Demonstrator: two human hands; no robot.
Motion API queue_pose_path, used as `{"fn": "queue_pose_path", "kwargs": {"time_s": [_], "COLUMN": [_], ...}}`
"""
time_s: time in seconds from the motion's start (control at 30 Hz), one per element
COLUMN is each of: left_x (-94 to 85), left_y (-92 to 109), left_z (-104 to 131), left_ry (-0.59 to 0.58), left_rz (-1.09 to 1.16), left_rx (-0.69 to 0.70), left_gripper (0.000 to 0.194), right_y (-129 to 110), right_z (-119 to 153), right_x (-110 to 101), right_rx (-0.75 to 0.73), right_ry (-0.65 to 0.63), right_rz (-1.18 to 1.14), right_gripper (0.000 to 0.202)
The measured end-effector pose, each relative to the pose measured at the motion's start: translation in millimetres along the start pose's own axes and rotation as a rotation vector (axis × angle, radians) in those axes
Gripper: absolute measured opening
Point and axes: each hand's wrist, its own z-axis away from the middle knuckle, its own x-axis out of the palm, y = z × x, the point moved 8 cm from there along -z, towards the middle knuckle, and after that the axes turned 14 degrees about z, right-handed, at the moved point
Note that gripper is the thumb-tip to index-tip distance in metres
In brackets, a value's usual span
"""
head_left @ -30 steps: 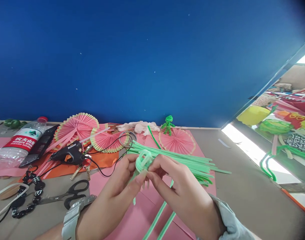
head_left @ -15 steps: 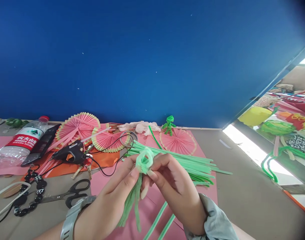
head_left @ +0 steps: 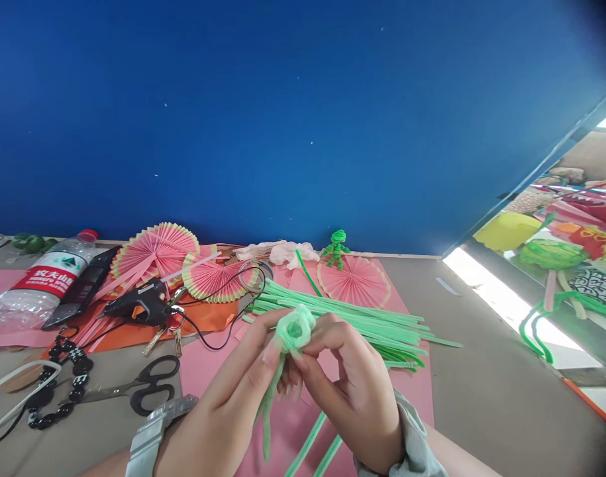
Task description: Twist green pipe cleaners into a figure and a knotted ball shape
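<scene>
A light green pipe cleaner coil (head_left: 295, 327), wound into a small hollow ring with loose ends hanging below, is pinched between both hands. My left hand (head_left: 248, 377) grips its left side with thumb and fingers closed. From the right, my right hand (head_left: 350, 377) pinches the coil's lower edge; some of its fingertips are hidden behind. Behind the hands lies a bundle of light green pipe cleaners (head_left: 377, 326) on pink paper (head_left: 416, 391). Two more pipe cleaner strands (head_left: 310, 442) run under my right wrist. A small green pipe cleaner figure (head_left: 337, 249) stands at the back.
On the left are a water bottle (head_left: 51, 275), a black glue gun (head_left: 141, 301), keys (head_left: 177, 338), black-handled scissors (head_left: 153, 384) and a black bead string (head_left: 79, 374). Pink paper fans (head_left: 153, 255) lean by the blue panel (head_left: 303, 119). Craft pieces (head_left: 551, 255) lie beyond the panel's right edge.
The coil has turned slightly and shifted a little to the right and down. Its hanging ends have swung closer together. Both hands keep their pinch on it.
</scene>
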Motion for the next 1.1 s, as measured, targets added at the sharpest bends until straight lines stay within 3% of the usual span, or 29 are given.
{"fn": "queue_pose_path", "kwargs": {"time_s": [0.27, 0.4, 0.7, 0.87, 1.1], "left_x": [13.7, 9.3, 12.5, 12.6, 18.7], "left_y": [11, 13, 18, 17, 17], "left_z": [-3, -2, -8, -9, -9], "left_ry": [-0.030, 0.013, -0.033, -0.033, -0.054], "left_rz": [-0.017, -0.069, -0.230, -0.189, 0.038], "left_rx": [0.011, 0.054, 0.076, 0.057, -0.049], "left_gripper": [0.040, 0.034, 0.027, 0.025, 0.024], "right_y": [-2, -1, -2, 1, 8], "right_z": [0, 0, -2, -1, -2], "right_x": [0, 1, 1, 0, 0], "right_rx": [0.026, 0.055, 0.083, 0.074, 0.056], "right_ry": [-0.004, -0.022, 0.008, 0.018, -0.008], "right_rz": [-0.059, -0.091, -0.140, -0.171, -0.316], "right_gripper": [0.019, 0.018, 0.018, 0.014, 0.009]}}
